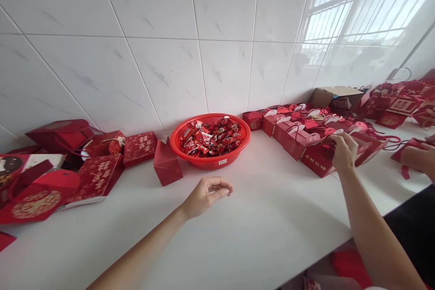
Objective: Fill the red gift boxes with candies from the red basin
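My left hand (208, 194) hovers over the white table in front of the red basket, fingers curled together with nothing visible in them. At the right, my right hand (345, 150) pinches the top of a dark red gift box (318, 159) with gold characters, at the near end of rows of similar boxes (288, 133). The round red basket (222, 163) holds many red-wrapped sweets (212, 138). Just left of the basket stands a plain red box (167, 163), close to its rim.
Red boxes and a patterned red bag (97, 176) lie at the left. A cardboard box (336, 95) sits at the back right beside more red boxes (403, 105). Another person's hand (419, 159) is at the far right. White tiled wall (163, 77) runs behind the table (251, 226).
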The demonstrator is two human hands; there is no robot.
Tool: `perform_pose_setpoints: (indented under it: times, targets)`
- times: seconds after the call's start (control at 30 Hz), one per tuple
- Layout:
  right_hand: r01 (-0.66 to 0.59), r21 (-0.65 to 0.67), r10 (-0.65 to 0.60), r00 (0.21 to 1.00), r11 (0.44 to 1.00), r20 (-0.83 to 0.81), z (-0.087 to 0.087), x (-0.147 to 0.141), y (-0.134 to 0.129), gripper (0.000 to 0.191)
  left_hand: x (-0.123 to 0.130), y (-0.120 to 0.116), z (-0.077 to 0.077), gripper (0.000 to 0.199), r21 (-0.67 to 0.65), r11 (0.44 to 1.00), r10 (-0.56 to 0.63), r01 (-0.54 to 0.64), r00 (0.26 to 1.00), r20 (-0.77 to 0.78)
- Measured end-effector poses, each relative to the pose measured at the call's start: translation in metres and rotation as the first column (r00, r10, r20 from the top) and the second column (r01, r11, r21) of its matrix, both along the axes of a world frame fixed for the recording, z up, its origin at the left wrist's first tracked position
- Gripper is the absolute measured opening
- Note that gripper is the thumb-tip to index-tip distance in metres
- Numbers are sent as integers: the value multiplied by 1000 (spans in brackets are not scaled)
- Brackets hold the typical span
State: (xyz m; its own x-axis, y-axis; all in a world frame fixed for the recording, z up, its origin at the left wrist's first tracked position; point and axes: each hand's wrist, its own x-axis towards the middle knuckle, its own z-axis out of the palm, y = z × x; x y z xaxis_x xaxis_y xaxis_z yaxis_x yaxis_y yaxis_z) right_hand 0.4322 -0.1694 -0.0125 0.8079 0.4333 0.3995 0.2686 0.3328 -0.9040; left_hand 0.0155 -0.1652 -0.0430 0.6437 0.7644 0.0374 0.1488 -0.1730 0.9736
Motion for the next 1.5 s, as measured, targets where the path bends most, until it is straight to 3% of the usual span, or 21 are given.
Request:
perform_pose_setpoints:
  times: [0.13,0.27,0.33,0.5,0.67,0.87,1.07,1.27,1.5]
  targets:
    - [122,-104,-113,989,987,91,-8,4,2,17,6,0,-26,18,-59,998,-9,9,1000,-4]
    - [388,-170,-324,894,906,311,-12,6,-9,20,9,-2,-41,16,-83,997,5,-5,1000,0]
    - [445,-198,-364,867,873,340,-18,8,-16,29,9,-3,-43,15,-79,997,7,-7,1000,2]
    - [379,-368,-253,903,849,346,-40,10,-25,50,9,-4,-44,15,-73,997,7,-7,1000,-7]
    - [330,-393,-115,870,858,480,-55,5,-21,64,9,-3,-44,16,-46,999,5,-6,1000,-28]
    - [312,-364,-73,837,878,542,-59,3,-15,57,9,-4,-44,16,-46,999,7,-9,999,-44]
    - [296,-389,-72,865,872,497,-54,-7,-24,59,9,-3,-43,16,-22,1000,6,-7,999,-51]
    - [296,-404,-79,878,866,472,-59,9,-32,67,9,-3,-44,16,20,1000,1,0,998,-69]
    - [257,-387,-18,851,886,525,-63,4,-40,56,9,-3,-43,16,24,1000,1,1,997,-76]
